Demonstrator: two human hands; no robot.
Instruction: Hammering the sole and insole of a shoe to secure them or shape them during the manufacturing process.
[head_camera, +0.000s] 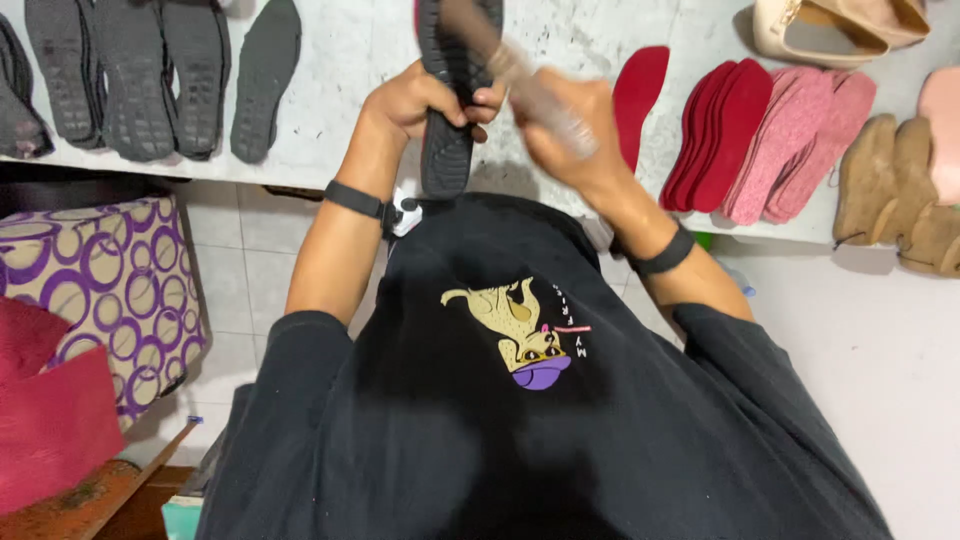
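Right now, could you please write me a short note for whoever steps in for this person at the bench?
Left hand: gripping a black shoe sole upright over the edge of the white workbench.
Right hand: holding a stick-like tool, blurred, against that sole; its tip cannot be made out.
On the bench: dark soles at left, red insoles and pink insoles at right, tan suede pieces further right.
Done: cannot tell from the sole's surface.
Left: the sole in hand; the laid-out soles are untouched for now.

Standing upright at upper centre of the frame: black shoe sole (447, 110), treaded, lower end nearing the surface edge; blurred brush-like stick (520, 80) crossing it diagonally.
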